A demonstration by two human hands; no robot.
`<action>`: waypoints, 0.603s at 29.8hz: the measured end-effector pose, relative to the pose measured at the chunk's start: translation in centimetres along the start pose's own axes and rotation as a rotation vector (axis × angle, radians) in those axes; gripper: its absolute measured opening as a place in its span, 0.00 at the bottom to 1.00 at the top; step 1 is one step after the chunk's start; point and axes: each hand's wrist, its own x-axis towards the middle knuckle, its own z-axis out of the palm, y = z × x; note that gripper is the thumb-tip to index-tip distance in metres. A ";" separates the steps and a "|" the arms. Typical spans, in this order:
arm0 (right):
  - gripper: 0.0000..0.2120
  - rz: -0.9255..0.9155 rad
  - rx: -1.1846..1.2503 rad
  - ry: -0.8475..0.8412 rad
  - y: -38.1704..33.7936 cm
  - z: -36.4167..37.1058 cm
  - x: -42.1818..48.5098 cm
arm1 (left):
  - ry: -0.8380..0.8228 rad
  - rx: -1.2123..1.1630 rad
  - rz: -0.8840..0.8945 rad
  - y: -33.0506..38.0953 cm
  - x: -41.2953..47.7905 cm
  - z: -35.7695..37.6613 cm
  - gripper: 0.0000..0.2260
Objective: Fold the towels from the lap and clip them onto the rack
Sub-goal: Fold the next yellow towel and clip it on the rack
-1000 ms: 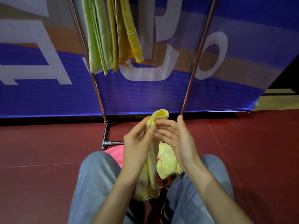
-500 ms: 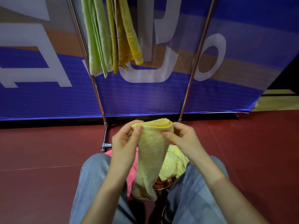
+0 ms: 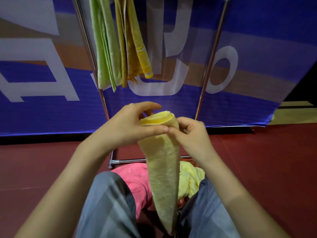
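Observation:
A pale yellow towel (image 3: 163, 169) hangs folded lengthwise over my lap, its doubled top edge held up in front of me. My left hand (image 3: 130, 124) grips that top edge from the left, thumb across the front. My right hand (image 3: 190, 134) pinches it from the right. On my lap lie a pink towel (image 3: 137, 179) and another yellow towel (image 3: 190, 179). The metal rack (image 3: 208, 66) stands ahead, with a green towel (image 3: 104, 48) and an orange-yellow towel (image 3: 135, 45) hanging from its top.
A blue banner (image 3: 42, 109) with white letters stands behind the rack. The floor (image 3: 265, 169) is dark red. The rack's foot bar (image 3: 127, 161) lies just beyond my knees. Something small and orange-red (image 3: 181, 201) peeks out under the lap towels.
Both hands have risen with the yellow towel and drawn together at its top edge. The towel's fold has tightened into a narrower strip. The view has tilted slightly upward.

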 end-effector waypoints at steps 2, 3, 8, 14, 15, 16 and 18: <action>0.03 -0.015 -0.005 -0.015 -0.4 0.0 0.3 | -0.035 0.036 0.050 0.3 0.4 -0.5 0.22; 0.03 -0.015 -0.003 -0.019 -0.5 -0.1 0.4 | -0.035 0.034 0.073 0.5 0.5 -0.7 0.18; 0.04 0.022 0.114 -0.078 -0.5 -0.9 0.0 | 0.028 -0.025 0.163 1.6 0.7 -0.7 0.09; 0.09 0.290 0.057 -0.259 3.3 -1.3 -2.1 | 0.243 -0.141 0.213 2.5 0.9 -2.6 0.04; 0.09 0.304 0.065 -0.238 3.5 -1.5 -2.0 | 0.255 -0.127 0.207 2.3 1.0 -2.8 0.04; 0.08 0.309 0.070 -0.222 3.6 -1.6 -1.9 | 0.275 -0.117 0.200 2.1 1.1 -2.9 0.04; 0.09 0.300 0.085 -0.236 3.8 -1.6 -1.5 | 0.334 -0.118 0.183 1.7 1.1 -3.2 0.04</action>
